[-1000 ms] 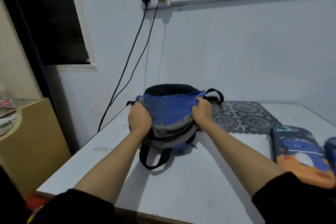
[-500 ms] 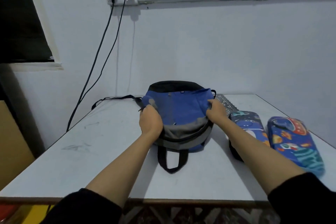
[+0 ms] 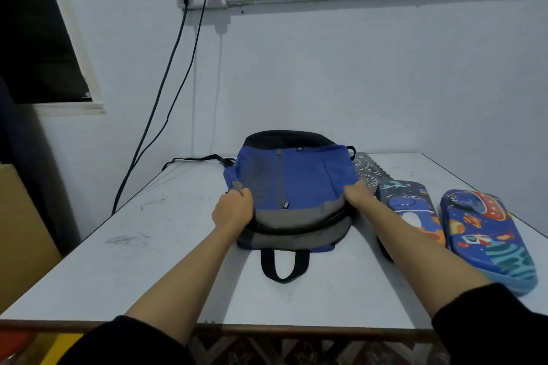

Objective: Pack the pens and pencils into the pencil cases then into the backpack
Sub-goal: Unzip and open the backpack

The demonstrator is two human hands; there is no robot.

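Observation:
A blue, grey and black backpack (image 3: 292, 184) lies in the middle of the white table (image 3: 148, 261), its carry loop pointing toward me. My left hand (image 3: 232, 210) grips the blue front flap at its left edge, and my right hand (image 3: 357, 194) grips the flap's right edge; together they hold the flap raised. Two closed pencil cases lie to the right: a dark dinosaur-print case (image 3: 410, 210), partly under my right forearm, and a blue space-print case (image 3: 486, 234) beside it. No pens or pencils are in sight.
A grey patterned mat (image 3: 369, 170) lies behind the backpack on the right. A black strap (image 3: 195, 159) trails left from the bag. Two cables (image 3: 166, 98) hang from a wall socket down past the table's left edge. A tan cabinet (image 3: 20, 231) stands at the left.
The view swung right, bringing both pencil cases into sight. My hands kept their grip on the flap and spread it wider and higher, showing more of its blue face.

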